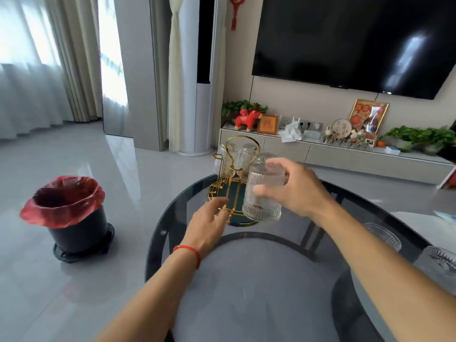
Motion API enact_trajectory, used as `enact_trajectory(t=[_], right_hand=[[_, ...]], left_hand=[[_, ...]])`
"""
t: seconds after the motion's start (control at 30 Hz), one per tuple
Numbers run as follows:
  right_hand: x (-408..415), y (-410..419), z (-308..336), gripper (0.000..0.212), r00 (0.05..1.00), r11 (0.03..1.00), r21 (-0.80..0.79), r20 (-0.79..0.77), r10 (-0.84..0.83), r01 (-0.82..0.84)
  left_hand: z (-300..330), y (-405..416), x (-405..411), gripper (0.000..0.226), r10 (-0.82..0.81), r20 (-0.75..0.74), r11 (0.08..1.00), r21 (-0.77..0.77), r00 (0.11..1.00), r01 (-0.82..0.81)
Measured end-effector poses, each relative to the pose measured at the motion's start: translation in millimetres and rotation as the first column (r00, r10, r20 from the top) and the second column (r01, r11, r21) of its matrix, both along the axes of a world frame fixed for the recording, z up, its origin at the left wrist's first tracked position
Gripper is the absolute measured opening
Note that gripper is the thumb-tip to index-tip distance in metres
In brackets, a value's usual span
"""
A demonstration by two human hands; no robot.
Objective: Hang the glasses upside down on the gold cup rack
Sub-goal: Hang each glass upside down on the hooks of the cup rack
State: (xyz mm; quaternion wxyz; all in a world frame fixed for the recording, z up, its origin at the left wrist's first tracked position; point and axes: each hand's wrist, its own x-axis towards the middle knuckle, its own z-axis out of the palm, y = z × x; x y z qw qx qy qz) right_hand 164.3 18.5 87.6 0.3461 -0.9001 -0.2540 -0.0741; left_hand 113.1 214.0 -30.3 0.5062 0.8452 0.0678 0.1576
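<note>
The gold cup rack (pixel 232 169) stands on a round dark-green tray (pixel 214 191) at the far side of the smoked-glass table (pixel 162 233). Several ribbed glasses (pixel 248 154) hang upside down on its far pegs. My right hand (pixel 293 186) is shut on a ribbed clear glass (pixel 262 196), held upside down at the rack's near right side, its rim just above the tray. My left hand (pixel 209 220), with a red string at the wrist, touches the rack's base with its fingertips.
Two more ribbed glasses (pixel 385 234) (pixel 441 262) stand upright at the table's right edge. A black bin with a red liner (pixel 69 208) sits on the floor to the left. A TV cabinet (pixel 345 154) with ornaments lines the far wall.
</note>
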Motion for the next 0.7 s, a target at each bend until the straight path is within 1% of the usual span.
enact_trajectory(t=[0.03,0.07,0.13,0.2,0.27,0.33,0.4,0.57,0.7], right_hand=[[7,6,10,0.083,1.0,0.998,0.063,-0.003,0.01,-0.009],[14,16,19,0.083,1.0,0.992,0.128,-0.008,0.02,-0.019],[27,38,33,0.085,1.0,0.973,0.229,0.0,0.024,-0.023],[42,62,41,0.085,1.0,0.954,0.3,0.02,0.015,-0.02],[58,85,43,0.084,0.999,0.945,0.326,0.041,-0.002,-0.011],[73,104,41,0.085,0.997,0.957,0.29,0.074,-0.038,0.015],[87,119,35,0.085,0.996,0.968,0.246,0.071,-0.063,0.044],[104,136,11,0.085,0.992,0.971,0.204,-0.025,-0.125,0.127],[106,144,-9,0.081,0.986,0.978,0.119,-0.008,-0.169,0.169]], left_hand=[[-9,2,2,0.042,-0.038,-0.042,0.988,0.151,0.998,0.044],[-17,3,4,0.051,-0.08,-0.075,0.958,0.27,0.994,0.098],[-27,0,9,0.064,-0.148,-0.095,0.891,0.42,0.984,0.175],[-33,-3,13,0.069,-0.177,-0.133,0.826,0.519,0.975,0.221],[-39,-4,15,0.071,-0.175,-0.197,0.801,0.542,0.965,0.256],[-43,-5,16,0.071,-0.177,-0.233,0.795,0.539,0.956,0.278],[-46,-4,17,0.071,-0.174,-0.229,0.792,0.545,0.958,0.275],[-47,-3,19,0.071,-0.171,-0.223,0.797,0.541,0.96,0.268],[-47,-3,20,0.072,-0.172,-0.228,0.806,0.526,0.958,0.27]])
